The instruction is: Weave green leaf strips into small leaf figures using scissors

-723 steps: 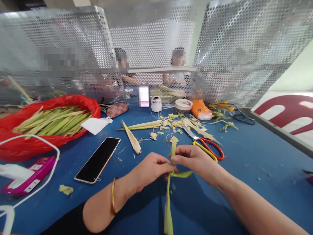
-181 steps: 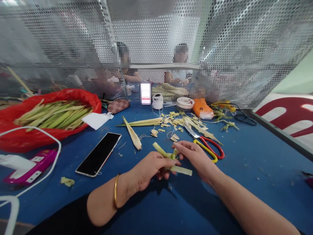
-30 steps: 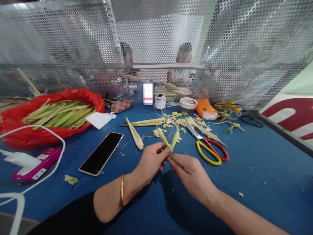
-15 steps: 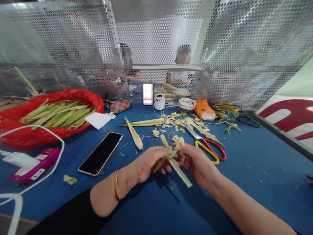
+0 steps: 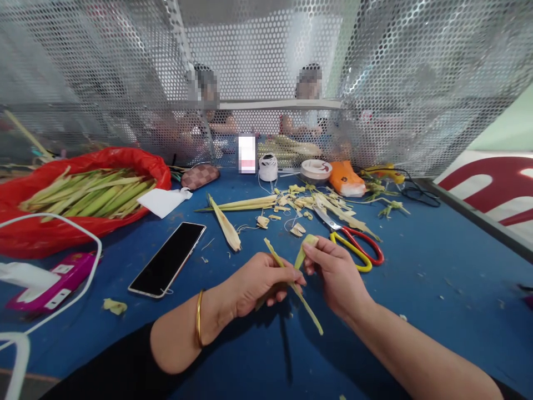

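Note:
My left hand (image 5: 264, 280) is closed, thumb and fingers pinching pale green corn husk strips where they cross. One narrow husk strip (image 5: 310, 315) slants down to the right out of that grip, its other end sticking up past the thumb. My right hand (image 5: 333, 272) pinches the folded end of another husk strip (image 5: 306, 250), which runs back to the left hand's fingers. Both hands are just above the blue table. Scissors (image 5: 353, 244) with one red and one yellow handle lie beyond my right hand, and a loose husk leaf (image 5: 225, 222) lies beyond my left.
A red plastic bag (image 5: 95, 239) of husks stands at left, near a black phone (image 5: 169, 260) and a purple power strip (image 5: 54, 283). Husk scraps (image 5: 295, 194), a white thread spool (image 5: 268, 168), a tape roll (image 5: 315, 169) and an orange tissue pack (image 5: 346, 178) lie before the perforated metal screen (image 5: 254, 61).
My hands have drawn slightly apart, and the right one has pulled its strip's folded end up and right. The crossing strip has turned edge-on. The view has shifted slightly.

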`<state>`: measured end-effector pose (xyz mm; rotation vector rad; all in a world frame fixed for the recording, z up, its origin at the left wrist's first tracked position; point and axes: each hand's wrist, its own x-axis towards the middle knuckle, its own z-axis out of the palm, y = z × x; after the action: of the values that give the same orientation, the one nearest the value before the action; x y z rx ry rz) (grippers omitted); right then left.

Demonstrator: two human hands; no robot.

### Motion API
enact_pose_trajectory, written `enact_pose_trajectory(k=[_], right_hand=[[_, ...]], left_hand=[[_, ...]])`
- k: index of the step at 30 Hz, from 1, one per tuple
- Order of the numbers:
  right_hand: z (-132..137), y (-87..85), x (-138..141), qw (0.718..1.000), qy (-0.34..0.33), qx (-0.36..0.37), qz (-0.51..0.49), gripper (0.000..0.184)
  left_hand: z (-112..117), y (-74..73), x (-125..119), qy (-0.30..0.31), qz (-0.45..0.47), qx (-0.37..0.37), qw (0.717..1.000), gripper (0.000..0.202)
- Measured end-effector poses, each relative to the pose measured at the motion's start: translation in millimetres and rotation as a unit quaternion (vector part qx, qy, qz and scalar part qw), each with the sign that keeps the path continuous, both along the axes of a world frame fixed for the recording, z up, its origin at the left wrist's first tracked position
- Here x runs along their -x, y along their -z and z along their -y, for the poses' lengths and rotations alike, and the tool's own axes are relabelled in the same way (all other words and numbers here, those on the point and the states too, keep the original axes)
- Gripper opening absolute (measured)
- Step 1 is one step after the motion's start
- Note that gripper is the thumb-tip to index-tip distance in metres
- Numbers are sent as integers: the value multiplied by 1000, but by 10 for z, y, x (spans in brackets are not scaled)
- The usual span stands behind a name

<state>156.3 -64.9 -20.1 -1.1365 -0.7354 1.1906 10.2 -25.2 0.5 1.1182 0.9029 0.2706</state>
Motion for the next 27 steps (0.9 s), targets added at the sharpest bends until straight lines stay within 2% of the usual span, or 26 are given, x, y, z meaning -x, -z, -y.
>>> enact_pose_trajectory(k=[9, 12, 14, 15, 17, 19, 20, 21, 23, 25, 27], right_hand=[[-10, -24, -17, 1000, 5, -15, 8, 26], [-52, -55, -84, 998, -44, -7, 41, 27], [-90, -63, -150, 992, -91, 13, 90, 29], [-108, -63, -184, 987, -94, 17, 127, 29], [-133, -64, -245, 970, -29, -3, 240, 26], [-134, -82, -284, 923, 56, -55, 377, 27], [-125, -100, -291, 896, 68, -86, 431, 26], [-110, -121, -289, 875, 49, -112, 469, 24], [-74, -163, -260, 856, -49, -139, 496, 18], [-40, -180, -208, 862, -145, -127, 470, 20], [-14, -161, -150, 887, -194, -88, 410, 25]], left_hand=[[26, 15, 21, 32, 9, -10, 999, 23], [30, 33, 39, 20, 20, -9, 1000, 28], [17, 26, 59, 15, 43, 9, 999, 36], [6, 16, 69, 17, 57, 22, 998, 40], [-12, -7, 81, 23, 68, 43, 997, 43], [-12, -27, 79, 31, 49, 45, 997, 42], [-3, -33, 71, 36, 36, 40, 998, 41], [12, -35, 60, 41, 28, 36, 998, 39], [54, -29, 30, 51, 19, 27, 998, 35], [97, -12, -2, 62, 6, 11, 998, 28], [125, 9, -26, 69, -9, -9, 998, 26]])
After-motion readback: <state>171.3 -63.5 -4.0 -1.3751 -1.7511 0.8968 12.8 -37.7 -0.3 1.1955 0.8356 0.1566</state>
